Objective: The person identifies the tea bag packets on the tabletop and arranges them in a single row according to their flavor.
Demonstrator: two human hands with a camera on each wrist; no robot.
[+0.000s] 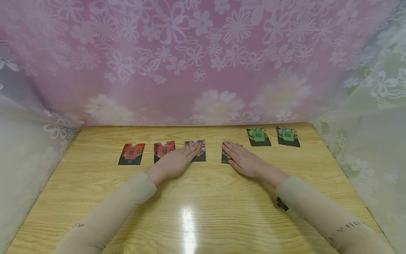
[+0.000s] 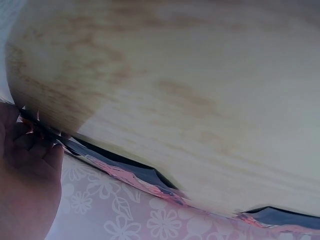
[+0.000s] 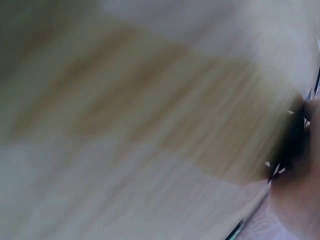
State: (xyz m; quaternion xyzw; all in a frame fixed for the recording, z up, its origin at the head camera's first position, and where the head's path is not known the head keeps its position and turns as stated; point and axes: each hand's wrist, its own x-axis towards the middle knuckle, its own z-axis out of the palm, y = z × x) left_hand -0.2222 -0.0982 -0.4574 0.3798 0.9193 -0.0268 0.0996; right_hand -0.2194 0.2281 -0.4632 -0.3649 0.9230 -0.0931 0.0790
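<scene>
My left hand (image 1: 177,160) lies with straight fingers over a small foil packet (image 1: 202,151) with purple and orange print. Its wrist side overlaps a red-and-black packet (image 1: 163,148); another red-and-black packet (image 1: 131,154) lies further left. With fingers extended, my right hand (image 1: 245,160) rests on a dark packet (image 1: 225,157), covering most of it. In the left wrist view, the left hand (image 2: 30,175) is at a packet's edge, with a red packet (image 2: 130,177) beside it. The right wrist view is blurred, showing part of the right hand (image 3: 295,195) against a dark packet.
Two green-and-black packets (image 1: 258,137) lie at the back right of the wooden table (image 1: 203,190). A small black object (image 1: 281,204) shows partly from under the right forearm. Flowered cloth (image 1: 203,70) hangs behind the table and along both sides.
</scene>
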